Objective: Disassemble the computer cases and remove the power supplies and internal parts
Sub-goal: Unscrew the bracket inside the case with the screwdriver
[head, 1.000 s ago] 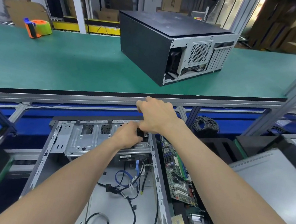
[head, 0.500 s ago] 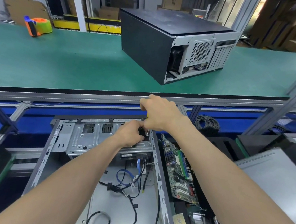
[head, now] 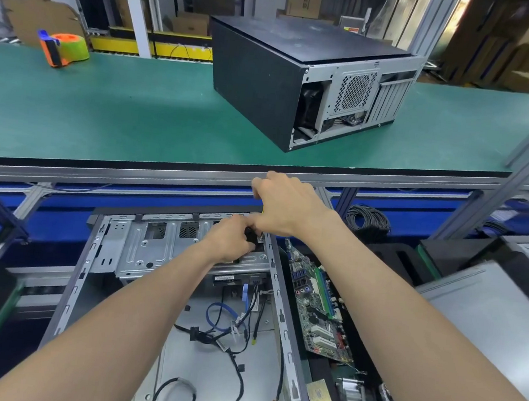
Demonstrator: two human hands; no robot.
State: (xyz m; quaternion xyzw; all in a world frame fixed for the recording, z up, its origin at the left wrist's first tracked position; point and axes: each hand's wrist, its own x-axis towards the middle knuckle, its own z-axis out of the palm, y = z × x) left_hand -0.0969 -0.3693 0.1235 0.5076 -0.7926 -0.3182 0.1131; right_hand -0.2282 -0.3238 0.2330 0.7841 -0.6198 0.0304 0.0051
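Screwdriver [head: 261, 236] is being gripped by right hand [head: 283, 207]; a black part just below is being steadied by left hand [head: 230, 240]. Tip is best being kept square on the drive cage [head: 155, 248] screw.

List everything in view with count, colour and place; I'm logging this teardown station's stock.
Open grey metal computer case: one, lower bench, below both hands.
Closed black computer case: one, on its side on the green mat.
Green mat-topped table: one, across the upper view.
Orange-and-green tape dispenser: one, table's far left.
Green motherboard: one, right of the open case.
Loose black and blue cables: several, on the open case's floor.
Coiled black cable: one, under the table, right.
Left hand: one, on the drive cage; grip hidden.
Right hand: one, fingers curled above the cage corner; what it holds is hidden.
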